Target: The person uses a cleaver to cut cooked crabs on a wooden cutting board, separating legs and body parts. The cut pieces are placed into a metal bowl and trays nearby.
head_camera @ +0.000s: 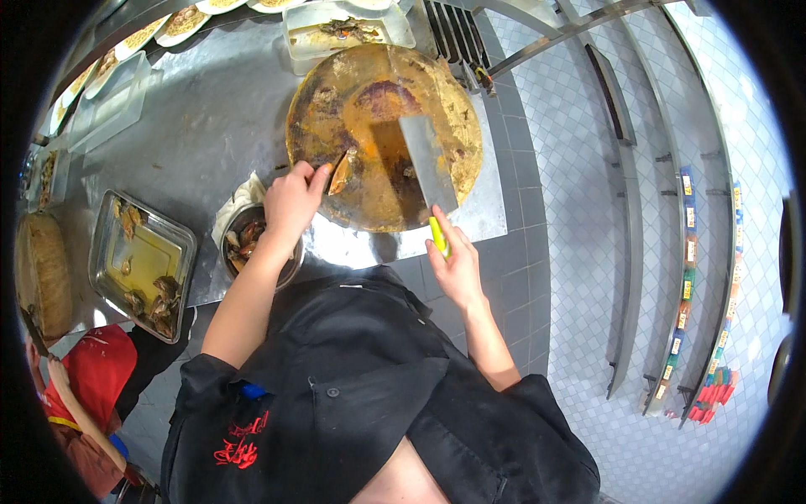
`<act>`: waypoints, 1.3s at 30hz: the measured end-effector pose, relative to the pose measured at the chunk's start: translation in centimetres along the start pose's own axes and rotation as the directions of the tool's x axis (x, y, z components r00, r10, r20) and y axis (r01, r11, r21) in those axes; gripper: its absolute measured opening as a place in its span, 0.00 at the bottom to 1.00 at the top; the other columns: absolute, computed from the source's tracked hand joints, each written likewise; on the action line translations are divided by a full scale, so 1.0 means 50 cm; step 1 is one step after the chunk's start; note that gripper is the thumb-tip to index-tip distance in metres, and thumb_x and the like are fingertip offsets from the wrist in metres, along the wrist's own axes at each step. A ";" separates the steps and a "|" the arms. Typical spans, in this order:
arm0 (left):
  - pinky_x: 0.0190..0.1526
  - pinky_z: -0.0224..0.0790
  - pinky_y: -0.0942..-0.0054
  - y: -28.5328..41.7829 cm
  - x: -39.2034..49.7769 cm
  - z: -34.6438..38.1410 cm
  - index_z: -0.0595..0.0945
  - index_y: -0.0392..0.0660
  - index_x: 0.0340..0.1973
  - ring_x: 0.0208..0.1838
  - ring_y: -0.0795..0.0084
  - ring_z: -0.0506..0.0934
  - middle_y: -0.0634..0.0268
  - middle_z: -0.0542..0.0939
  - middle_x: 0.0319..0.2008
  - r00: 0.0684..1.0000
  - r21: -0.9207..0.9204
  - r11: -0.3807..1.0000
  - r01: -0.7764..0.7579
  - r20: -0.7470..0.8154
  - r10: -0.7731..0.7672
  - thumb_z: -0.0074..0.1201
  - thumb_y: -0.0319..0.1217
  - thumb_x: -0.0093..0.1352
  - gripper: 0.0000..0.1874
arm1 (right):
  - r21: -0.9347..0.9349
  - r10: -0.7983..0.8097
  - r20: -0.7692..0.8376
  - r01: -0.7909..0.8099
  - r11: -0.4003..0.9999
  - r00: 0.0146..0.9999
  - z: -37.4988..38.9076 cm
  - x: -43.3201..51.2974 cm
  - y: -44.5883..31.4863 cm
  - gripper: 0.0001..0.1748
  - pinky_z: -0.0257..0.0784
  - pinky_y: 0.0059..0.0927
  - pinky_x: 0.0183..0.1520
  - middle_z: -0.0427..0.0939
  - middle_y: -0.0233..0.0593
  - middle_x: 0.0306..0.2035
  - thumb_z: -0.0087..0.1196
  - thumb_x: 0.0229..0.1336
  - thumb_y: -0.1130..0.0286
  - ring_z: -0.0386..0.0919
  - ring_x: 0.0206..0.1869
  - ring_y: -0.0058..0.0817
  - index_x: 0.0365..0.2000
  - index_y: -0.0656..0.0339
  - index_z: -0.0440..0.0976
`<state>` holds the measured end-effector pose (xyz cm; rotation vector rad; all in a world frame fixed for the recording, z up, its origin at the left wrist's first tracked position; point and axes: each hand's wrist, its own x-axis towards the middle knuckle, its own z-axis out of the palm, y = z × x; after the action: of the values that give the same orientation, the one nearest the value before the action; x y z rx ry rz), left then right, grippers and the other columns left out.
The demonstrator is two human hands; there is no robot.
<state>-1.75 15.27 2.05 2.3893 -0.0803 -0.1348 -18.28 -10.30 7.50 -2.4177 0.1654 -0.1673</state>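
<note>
A cleaver (428,164) with a yellow-green handle is gripped in my right hand (456,261). Its broad blade is over the right part of a round, stained chopping block (390,208). At the block's left edge is my left hand (293,195), with thumb and fingers bent close together beside a small brown piece of meat (342,173). Whether the fingers pinch anything is hard to see. Below my left wrist, a round metal bowl (296,264) holds several dark reddish-brown meat pieces (249,239), and my forearm covers part of it.
A steel tray (192,252) with yellowish liquid and meat pieces stands left. A plastic tub (302,60) sits behind the block, near a knife rack (456,31). Plates of food (182,25) line the back. Another person in red (94,365) works at lower left, beside another thick block (44,271).
</note>
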 end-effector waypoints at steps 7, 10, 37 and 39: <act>0.30 0.68 0.59 -0.105 -0.036 -0.036 0.82 0.40 0.42 0.24 0.59 0.79 0.57 0.80 0.20 0.986 -0.234 0.967 0.097 -0.109 -0.125 0.52 0.49 0.79 0.22 | -0.122 0.078 -0.036 -0.082 0.989 0.996 0.048 -0.048 0.016 0.45 0.80 0.40 0.45 0.78 0.44 0.38 0.62 0.56 0.82 0.81 0.38 0.44 0.72 0.38 0.67; 0.31 0.67 0.62 -0.132 -0.057 -0.046 0.81 0.40 0.48 0.25 0.65 0.77 0.59 0.79 0.20 0.968 -0.270 0.953 0.135 -0.168 -0.185 0.52 0.46 0.80 0.20 | -0.088 0.041 -0.045 -0.044 0.995 0.998 0.051 -0.044 -0.025 0.44 0.80 0.37 0.46 0.79 0.44 0.38 0.61 0.56 0.84 0.80 0.37 0.40 0.72 0.41 0.68; 0.60 0.72 0.58 0.090 0.124 -0.008 0.76 0.37 0.59 0.59 0.50 0.79 0.49 0.81 0.53 0.815 0.045 0.969 -0.241 0.552 0.177 0.65 0.30 0.70 0.24 | 0.247 0.327 0.088 -0.338 0.908 0.941 0.035 -0.071 -0.064 0.44 0.79 0.32 0.54 0.85 0.49 0.53 0.59 0.63 0.75 0.87 0.49 0.34 0.77 0.46 0.57; 0.59 0.72 0.58 0.089 0.132 -0.015 0.77 0.37 0.57 0.58 0.52 0.79 0.49 0.81 0.53 0.808 -0.036 0.995 -0.088 0.582 0.092 0.64 0.30 0.71 0.21 | 0.236 0.202 0.024 -0.202 0.951 0.979 0.032 -0.064 -0.052 0.43 0.79 0.32 0.53 0.85 0.50 0.52 0.59 0.63 0.74 0.87 0.48 0.35 0.76 0.46 0.58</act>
<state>4.78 11.86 5.13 2.2460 -0.4812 -0.8241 -20.95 -6.81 7.78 -2.1471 0.3701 -0.0878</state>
